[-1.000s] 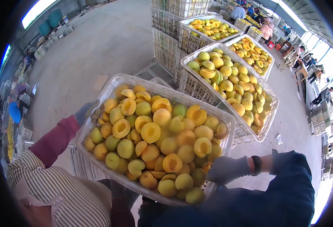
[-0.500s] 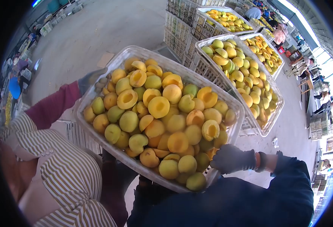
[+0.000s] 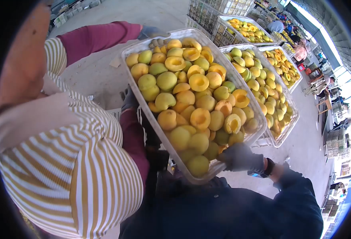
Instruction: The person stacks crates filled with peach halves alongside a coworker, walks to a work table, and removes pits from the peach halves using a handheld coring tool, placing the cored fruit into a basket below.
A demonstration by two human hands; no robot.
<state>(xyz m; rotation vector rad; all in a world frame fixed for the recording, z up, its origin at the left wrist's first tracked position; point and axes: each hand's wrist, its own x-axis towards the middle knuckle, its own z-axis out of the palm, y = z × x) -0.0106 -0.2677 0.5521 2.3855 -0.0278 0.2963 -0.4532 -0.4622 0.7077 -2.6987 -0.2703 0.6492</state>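
A white plastic crate (image 3: pixel 143 106) full of yellow-green peaches (image 3: pixel 199 83), many cut into halves, is held tilted in front of me. My right hand (image 3: pixel 243 157), in a dark glove, is closed on the crate's near right end. My left hand does not show; the crate and my dark jacket cover that side. At the far left end, a co-worker in maroon sleeves has one gloved hand (image 3: pixel 153 32) at the crate's rim. That person's other gloved hand (image 3: pixel 129 99) is beside its long left wall.
Beyond the crate stand more filled crates: one close behind (image 3: pixel 291 119), another to its right (image 3: pixel 293 81) and one on a stack (image 3: pixel 249 19). The co-worker's striped clothing (image 3: pixel 76 159) is close on my left. Several people work along the far right side.
The held crate has swung to the right and its left end has risen, toward the filled crates. The co-worker has come closer, and their second hand now shows beside the crate.
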